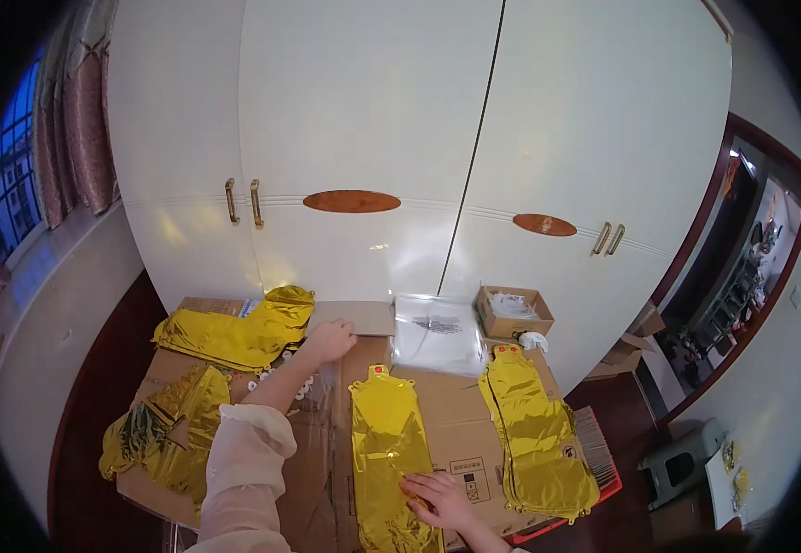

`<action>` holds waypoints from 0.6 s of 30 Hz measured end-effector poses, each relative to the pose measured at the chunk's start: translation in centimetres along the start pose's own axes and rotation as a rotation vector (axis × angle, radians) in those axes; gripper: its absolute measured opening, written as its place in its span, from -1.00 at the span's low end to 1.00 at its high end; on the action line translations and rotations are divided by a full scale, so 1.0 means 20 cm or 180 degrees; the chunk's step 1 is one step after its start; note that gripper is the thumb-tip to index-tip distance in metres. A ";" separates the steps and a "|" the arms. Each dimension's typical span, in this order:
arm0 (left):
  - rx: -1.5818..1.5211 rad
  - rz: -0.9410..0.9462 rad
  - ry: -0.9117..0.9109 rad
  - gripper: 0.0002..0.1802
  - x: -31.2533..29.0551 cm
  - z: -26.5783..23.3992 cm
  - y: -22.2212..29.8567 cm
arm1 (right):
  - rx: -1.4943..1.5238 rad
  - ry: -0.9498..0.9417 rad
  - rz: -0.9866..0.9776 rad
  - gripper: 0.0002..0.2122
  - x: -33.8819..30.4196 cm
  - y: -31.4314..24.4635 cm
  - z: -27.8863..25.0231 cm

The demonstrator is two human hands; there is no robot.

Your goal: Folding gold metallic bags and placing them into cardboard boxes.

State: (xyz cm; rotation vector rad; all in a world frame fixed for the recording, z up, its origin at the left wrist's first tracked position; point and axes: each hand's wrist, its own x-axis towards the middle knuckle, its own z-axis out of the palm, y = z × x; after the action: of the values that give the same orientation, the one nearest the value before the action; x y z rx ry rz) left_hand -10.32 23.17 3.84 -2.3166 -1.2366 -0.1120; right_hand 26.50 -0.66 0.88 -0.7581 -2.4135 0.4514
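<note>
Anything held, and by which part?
Right hand lies on the middle gold foil, lower right edge; grip unclear. Left hand, near the cardboard: can't tell.

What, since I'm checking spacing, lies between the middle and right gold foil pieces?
Brown cardboard with dark printing; nearer the person, the right hand reaches over it onto the middle foil piece, as the head view shows.

On cardboard point(313, 461) before a wardrobe point(363, 111), the middle foil piece point(386, 442) lies with the right hand point(440, 499) on its near part. Another foil piece point(531, 419) lies right, a third point(221, 337) far left, more foil point(207, 402) near left. The left hand point(331, 341) is far, left of plastic sheets point(432, 332); a box point(508, 328) sits right of these.
</note>
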 end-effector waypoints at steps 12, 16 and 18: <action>-0.1764 -0.1113 0.1348 -0.60 -0.03 -0.63 -0.17 | 0.0237 0.0477 -0.0056 -0.63 0.00 0.01 0.00; -0.2768 -0.1719 0.1161 -0.61 -0.25 -1.14 -0.11 | 0.0489 0.0846 0.0299 -0.60 0.03 0.01 -0.03; -0.2639 -0.1703 0.0726 -0.63 -0.41 -1.28 -0.07 | 0.0554 0.0855 0.0360 -0.51 0.08 -0.02 -0.05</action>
State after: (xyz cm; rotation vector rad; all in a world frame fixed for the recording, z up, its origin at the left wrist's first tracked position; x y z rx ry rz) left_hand -12.16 5.60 24.22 -2.3979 -1.8924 -1.2395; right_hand 25.84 0.16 2.46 -0.8239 -2.0611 0.5585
